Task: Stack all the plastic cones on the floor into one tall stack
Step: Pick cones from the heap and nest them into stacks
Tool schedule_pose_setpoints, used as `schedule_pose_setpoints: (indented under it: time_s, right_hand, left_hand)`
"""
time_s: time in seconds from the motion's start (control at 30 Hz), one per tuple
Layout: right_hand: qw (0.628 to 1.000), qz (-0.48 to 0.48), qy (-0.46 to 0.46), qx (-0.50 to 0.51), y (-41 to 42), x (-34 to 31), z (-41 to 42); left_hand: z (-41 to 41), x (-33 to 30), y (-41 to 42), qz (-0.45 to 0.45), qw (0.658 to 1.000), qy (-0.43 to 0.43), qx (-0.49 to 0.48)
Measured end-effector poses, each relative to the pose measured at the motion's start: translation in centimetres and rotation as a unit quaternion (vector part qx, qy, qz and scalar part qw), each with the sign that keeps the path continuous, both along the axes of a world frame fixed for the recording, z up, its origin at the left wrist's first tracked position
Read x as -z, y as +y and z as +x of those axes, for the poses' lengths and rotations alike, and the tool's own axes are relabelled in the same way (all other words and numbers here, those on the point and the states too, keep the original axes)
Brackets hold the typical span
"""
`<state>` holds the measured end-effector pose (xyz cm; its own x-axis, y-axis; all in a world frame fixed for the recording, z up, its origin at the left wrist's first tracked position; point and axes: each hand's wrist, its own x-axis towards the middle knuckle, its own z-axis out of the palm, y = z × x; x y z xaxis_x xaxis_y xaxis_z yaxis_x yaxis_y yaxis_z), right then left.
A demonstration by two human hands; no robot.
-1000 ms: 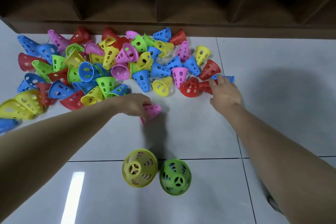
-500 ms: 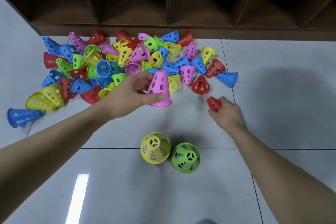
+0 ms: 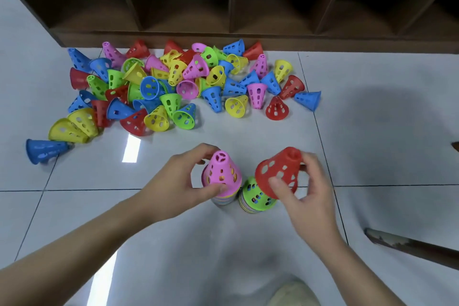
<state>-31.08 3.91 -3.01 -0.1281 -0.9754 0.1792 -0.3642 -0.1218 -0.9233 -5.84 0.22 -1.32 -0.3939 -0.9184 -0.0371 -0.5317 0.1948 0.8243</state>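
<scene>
A pale tiled floor [image 3: 372,131] carries a heap of perforated plastic cones [image 3: 173,87] near its far edge. The left hand [image 3: 178,181] grips a pink cone [image 3: 222,169] atop the near stack [image 3: 224,197]; the right hand [image 3: 305,189] pinches a tilted red cone [image 3: 278,171] above the green-topped stack [image 3: 255,199].

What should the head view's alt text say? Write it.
A person's left hand sets a pink cone on one stack while the right hand holds a tilted red cone above a green-topped stack; behind lies a pile of loose cones.
</scene>
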Motion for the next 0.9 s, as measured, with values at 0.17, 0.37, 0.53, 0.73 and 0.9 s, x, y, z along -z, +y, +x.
schedule_pose_setpoints:
  time_s: [0.17,0.37,0.53,0.73,0.9]
  right_hand:
    - [0.999,0.029,0.027,-0.014,1.0,1.7,1.5]
    - [0.997,0.016,0.069,-0.041,0.5,3.1,1.1]
    - [0.985,-0.004,0.147,-0.086,0.1,4.3,0.2]
    - [0.977,0.040,0.140,-0.157,-0.4,4.9,-1.5]
    - [0.988,0.057,0.063,-0.128,-3.6,4.0,-3.4]
  left_hand:
    - [0.2,1.5,-0.1,-0.003,0.999,-0.036,0.017]
    - [0.2,2.1,-0.4,-0.007,0.999,-0.038,0.026]
    - [0.4,1.8,-0.8,0.030,0.999,0.033,0.030]
    - [1.3,3.5,-4.3,0.063,0.997,-0.003,-0.053]
    - [3.6,7.7,-10.2,0.000,0.975,-0.166,-0.148]
